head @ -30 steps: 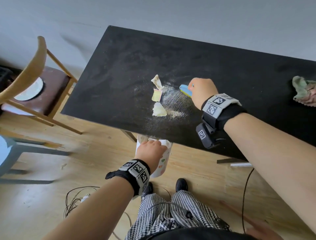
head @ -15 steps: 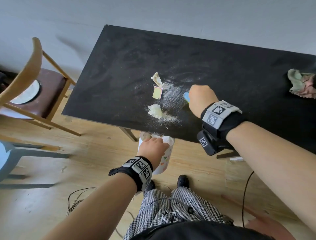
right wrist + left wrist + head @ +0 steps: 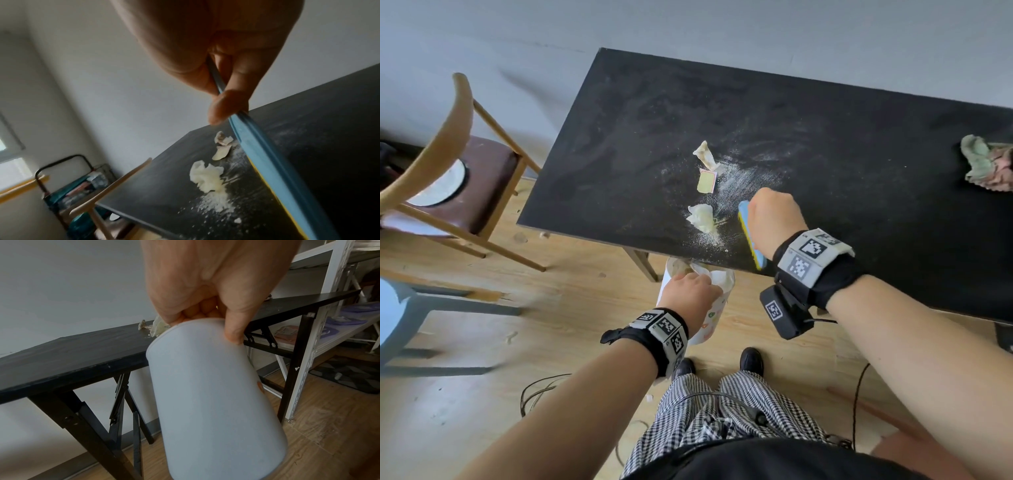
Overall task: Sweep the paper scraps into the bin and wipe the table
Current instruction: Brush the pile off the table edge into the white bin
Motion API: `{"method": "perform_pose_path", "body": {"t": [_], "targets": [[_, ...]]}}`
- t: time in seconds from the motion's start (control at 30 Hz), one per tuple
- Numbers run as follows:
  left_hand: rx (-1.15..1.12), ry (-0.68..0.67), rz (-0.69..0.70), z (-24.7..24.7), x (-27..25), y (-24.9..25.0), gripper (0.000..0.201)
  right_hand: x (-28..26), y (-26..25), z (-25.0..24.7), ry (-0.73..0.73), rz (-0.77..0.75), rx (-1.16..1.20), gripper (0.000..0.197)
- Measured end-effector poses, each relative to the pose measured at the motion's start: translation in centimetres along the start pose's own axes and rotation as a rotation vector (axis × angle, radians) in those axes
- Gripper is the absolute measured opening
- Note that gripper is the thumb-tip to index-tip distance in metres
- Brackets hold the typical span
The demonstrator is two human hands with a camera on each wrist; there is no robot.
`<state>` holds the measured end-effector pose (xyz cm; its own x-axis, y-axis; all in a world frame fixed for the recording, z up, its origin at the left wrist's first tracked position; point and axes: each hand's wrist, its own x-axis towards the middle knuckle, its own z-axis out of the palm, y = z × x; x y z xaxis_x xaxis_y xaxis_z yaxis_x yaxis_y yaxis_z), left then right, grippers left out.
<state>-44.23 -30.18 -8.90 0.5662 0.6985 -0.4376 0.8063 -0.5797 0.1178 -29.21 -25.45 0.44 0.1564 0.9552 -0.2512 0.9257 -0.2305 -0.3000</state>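
Note:
Three paper scraps lie on the black table (image 3: 825, 144) amid white crumbs: a crumpled white one (image 3: 701, 217) (image 3: 206, 176) nearest the front edge, a flat yellow-green one (image 3: 706, 181), and a twisted one (image 3: 704, 155) behind it. My right hand (image 3: 774, 219) (image 3: 226, 81) grips a blue scraper with a yellow edge (image 3: 750, 236) (image 3: 273, 168), standing just right of the crumpled scrap. My left hand (image 3: 690, 294) (image 3: 209, 293) grips the rim of a white bin (image 3: 709, 308) (image 3: 211, 402) held below the table's front edge.
A crumpled green and pink cloth (image 3: 988, 168) lies at the table's right end. A wooden chair (image 3: 448, 178) with a plate on its seat stands to the left. Cables (image 3: 541, 390) trail on the wood floor by my feet. White shelving (image 3: 329, 305) stands beyond the table's far end.
My right hand has drawn the scraper toward the front edge, pushing crumbs and the crumpled scrap nearer the bin. The left hand keeps the bin under the edge.

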Motion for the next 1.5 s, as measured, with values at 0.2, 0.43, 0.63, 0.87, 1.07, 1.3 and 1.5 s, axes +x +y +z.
{"method": "perform_pose_path", "body": {"t": [0.2, 0.43, 0.63, 0.87, 1.07, 1.3, 1.5], "targets": [[0.019, 0.000, 0.015, 0.0, -0.6, -0.8, 0.032, -1.5, -2.9, 2.2, -0.089, -0.073, 0.160, 0.020], [-0.012, 0.000, -0.003, -0.2, -0.8, -2.1, 0.031, 0.7, -1.8, -1.6, 0.097, -0.118, 0.115, 0.024], [-0.021, 0.010, -0.012, -0.3, -0.8, -2.4, 0.035, 2.4, -4.1, 1.4, -0.079, -0.227, -0.073, 0.024], [-0.035, 0.020, -0.020, -0.2, -0.7, -2.4, 0.037, -0.7, -3.1, 1.9, -0.125, -0.302, 0.067, 0.022], [-0.019, 0.031, -0.013, -0.2, -0.9, -2.3, 0.036, -0.1, -2.4, 0.8, 0.009, -0.209, 0.024, 0.022], [0.007, 0.013, -0.009, -0.1, -1.1, -2.5, 0.042, -2.4, -3.7, 2.8, -0.173, -0.346, 0.009, 0.022], [0.003, 0.022, -0.020, -0.2, -1.0, -2.4, 0.041, -1.6, -3.2, 2.3, -0.126, -0.348, -0.020, 0.020]]}}
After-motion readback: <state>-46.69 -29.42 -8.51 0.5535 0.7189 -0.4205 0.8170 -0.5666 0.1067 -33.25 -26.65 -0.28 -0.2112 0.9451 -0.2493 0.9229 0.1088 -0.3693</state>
